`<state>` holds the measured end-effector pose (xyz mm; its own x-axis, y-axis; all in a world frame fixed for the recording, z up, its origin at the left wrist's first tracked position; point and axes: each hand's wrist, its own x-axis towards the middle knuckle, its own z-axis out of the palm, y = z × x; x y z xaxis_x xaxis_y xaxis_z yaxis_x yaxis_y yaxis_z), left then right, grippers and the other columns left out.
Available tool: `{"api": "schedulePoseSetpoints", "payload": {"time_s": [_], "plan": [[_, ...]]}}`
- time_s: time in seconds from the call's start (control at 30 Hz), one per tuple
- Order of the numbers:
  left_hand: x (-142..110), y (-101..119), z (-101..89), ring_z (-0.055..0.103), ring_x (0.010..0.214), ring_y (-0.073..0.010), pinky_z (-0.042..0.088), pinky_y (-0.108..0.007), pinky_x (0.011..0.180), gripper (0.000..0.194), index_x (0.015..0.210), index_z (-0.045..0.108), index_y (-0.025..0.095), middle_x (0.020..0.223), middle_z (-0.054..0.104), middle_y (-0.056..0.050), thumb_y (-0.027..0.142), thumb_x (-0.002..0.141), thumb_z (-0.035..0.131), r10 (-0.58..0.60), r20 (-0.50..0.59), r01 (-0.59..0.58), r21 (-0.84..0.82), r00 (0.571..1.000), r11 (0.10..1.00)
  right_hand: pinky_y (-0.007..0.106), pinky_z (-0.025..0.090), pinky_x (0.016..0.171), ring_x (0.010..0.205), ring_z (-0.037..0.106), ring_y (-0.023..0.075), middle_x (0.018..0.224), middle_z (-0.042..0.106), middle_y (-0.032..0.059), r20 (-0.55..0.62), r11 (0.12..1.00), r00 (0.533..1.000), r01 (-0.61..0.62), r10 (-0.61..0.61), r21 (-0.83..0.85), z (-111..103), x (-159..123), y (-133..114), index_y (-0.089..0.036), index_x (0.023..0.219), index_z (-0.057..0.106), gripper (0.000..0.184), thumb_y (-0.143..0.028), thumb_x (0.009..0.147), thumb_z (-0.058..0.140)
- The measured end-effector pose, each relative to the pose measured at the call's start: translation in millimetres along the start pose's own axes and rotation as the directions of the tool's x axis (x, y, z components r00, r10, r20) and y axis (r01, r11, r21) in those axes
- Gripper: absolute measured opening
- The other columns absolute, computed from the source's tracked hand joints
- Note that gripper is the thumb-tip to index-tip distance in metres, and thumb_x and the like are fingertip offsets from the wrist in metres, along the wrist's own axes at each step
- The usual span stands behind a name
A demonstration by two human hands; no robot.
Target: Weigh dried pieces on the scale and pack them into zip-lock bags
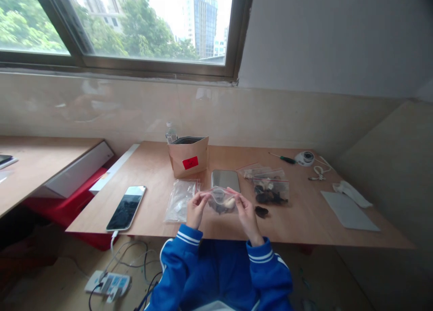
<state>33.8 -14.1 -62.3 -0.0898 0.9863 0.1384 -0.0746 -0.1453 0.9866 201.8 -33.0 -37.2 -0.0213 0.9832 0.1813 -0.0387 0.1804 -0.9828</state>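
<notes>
A small clear zip bag (221, 199) with dark pieces inside hangs just above the wooden table's (304, 220) near edge. My left hand (196, 210) pinches its top left corner and my right hand (246, 214) pinches its top right corner, fingers closed on the seal. A loose dark piece (261, 211) lies on the table right of my right hand. Behind it lie filled clear bags with red zip strips (270, 187). Empty clear bags (181, 199) lie left of my left hand.
A brown paper pouch with a red label (187, 156) stands at the back, a water bottle (171, 132) behind it. A metal tin (225, 180), a phone (126, 207) on a cable, a screwdriver (283, 158), a small white camera (304, 158), a grey sheet (348, 210) also lie here.
</notes>
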Motion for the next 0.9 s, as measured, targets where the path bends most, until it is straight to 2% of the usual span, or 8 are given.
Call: {"api": "schedulePoseSetpoints", "payload": {"time_s": [0.1, 0.2, 0.27, 0.37, 0.5, 0.63, 0.73, 0.9], "plan": [[-9, 5, 15.5, 0.063, 0.073, -0.0169, 0.048, -0.026, 0.066, 0.027, 0.088, 0.068, 0.016, 0.081, 0.070, -0.004, 0.041, 0.078, 0.061, 0.002, 0.058, -0.001, -0.011, 0.998, 1.000, 0.039, 0.043, 0.099, 0.114, 0.057, 0.0241, 0.120, 0.063, 0.0085, 0.023, 0.972, 0.993, 0.118, -0.115, -0.202, -3, -3, -3, -0.022, 0.117, 0.062, 0.043, -0.049, 0.091, 0.042], [-10, 7, 17.5, 0.063, 0.070, -0.0157, 0.048, -0.025, 0.066, 0.026, 0.086, 0.066, 0.017, 0.075, 0.069, -0.003, 0.041, 0.079, 0.060, 0.019, -0.067, -0.023, -0.061, 0.998, 0.998, 0.036, 0.049, 0.088, 0.100, 0.063, 0.0237, 0.106, 0.070, 0.0084, -0.153, 0.933, 0.976, 0.092, -0.153, -0.348, -18, -4, 1, -0.020, 0.107, 0.066, 0.043, -0.049, 0.092, 0.038], [-9, 8, 14.2, 0.064, 0.068, -0.0153, 0.049, -0.026, 0.066, 0.025, 0.084, 0.065, 0.017, 0.072, 0.069, -0.002, 0.041, 0.079, 0.061, 0.006, -0.106, -0.017, -0.098, 0.994, 0.995, 0.035, 0.050, 0.082, 0.092, 0.065, 0.0236, 0.096, 0.071, 0.0083, -0.229, 0.918, 0.957, 0.075, -0.176, -0.390, -28, -4, 5, -0.019, 0.096, 0.067, 0.044, -0.051, 0.091, 0.038], [-6, 8, 8.5, 0.066, 0.067, -0.0164, 0.051, -0.027, 0.066, 0.026, 0.085, 0.062, 0.016, 0.071, 0.069, -0.002, 0.040, 0.075, 0.065, -0.047, -0.064, 0.035, -0.178, 0.997, 0.983, 0.033, 0.051, 0.078, 0.086, 0.066, 0.0225, 0.090, 0.071, 0.0077, -0.213, 0.924, 0.963, 0.073, -0.162, -0.375, -37, -2, 11, -0.018, 0.090, 0.066, 0.043, -0.052, 0.089, 0.041], [-3, 3, 0.5, 0.068, 0.072, -0.0188, 0.054, -0.031, 0.068, 0.031, 0.088, 0.059, 0.016, 0.076, 0.070, -0.004, 0.041, 0.073, 0.067, -0.083, -0.070, 0.065, -0.231, 0.994, 0.971, 0.032, 0.052, 0.072, 0.077, 0.066, 0.0219, 0.082, 0.071, 0.0063, -0.205, 0.947, 0.977, -0.007, -0.063, -0.321, -43, -2, 16, -0.018, 0.085, 0.067, 0.036, -0.052, 0.081, 0.056], [-1, -9, -9.7, 0.067, 0.080, -0.0192, 0.052, -0.033, 0.077, 0.027, 0.083, 0.064, 0.014, 0.080, 0.070, -0.005, 0.039, 0.072, 0.068, -0.021, -0.084, 0.014, -0.087, 0.996, 0.996, 0.034, 0.053, 0.073, 0.079, 0.067, 0.0240, 0.081, 0.072, 0.0072, -0.209, 0.947, 0.978, -0.044, -0.025, -0.318, -53, -4, 26, -0.018, 0.080, 0.068, 0.034, -0.051, 0.076, 0.063], [-1, -14, -17.0, 0.066, 0.084, -0.0196, 0.052, -0.033, 0.080, 0.027, 0.084, 0.068, 0.015, 0.083, 0.071, -0.006, 0.040, 0.074, 0.065, 0.005, -0.074, -0.003, 0.016, 0.997, 1.000, 0.038, 0.053, 0.079, 0.085, 0.067, 0.0254, 0.089, 0.072, 0.0095, -0.213, 0.940, 0.976, -0.036, -0.040, -0.340, -59, -8, 34, -0.017, 0.088, 0.069, 0.035, -0.049, 0.079, 0.059], [1, -17, -25.4, 0.066, 0.078, -0.0181, 0.052, -0.032, 0.078, 0.025, 0.083, 0.067, 0.016, 0.080, 0.070, -0.004, 0.039, 0.074, 0.066, 0.009, -0.061, -0.005, 0.056, 0.998, 0.998, 0.037, 0.052, 0.082, 0.087, 0.067, 0.0238, 0.091, 0.072, 0.0093, -0.211, 0.933, 0.974, -0.004, -0.077, -0.359, -56, -12, 38, -0.018, 0.091, 0.066, 0.029, -0.044, 0.083, 0.057]]}}
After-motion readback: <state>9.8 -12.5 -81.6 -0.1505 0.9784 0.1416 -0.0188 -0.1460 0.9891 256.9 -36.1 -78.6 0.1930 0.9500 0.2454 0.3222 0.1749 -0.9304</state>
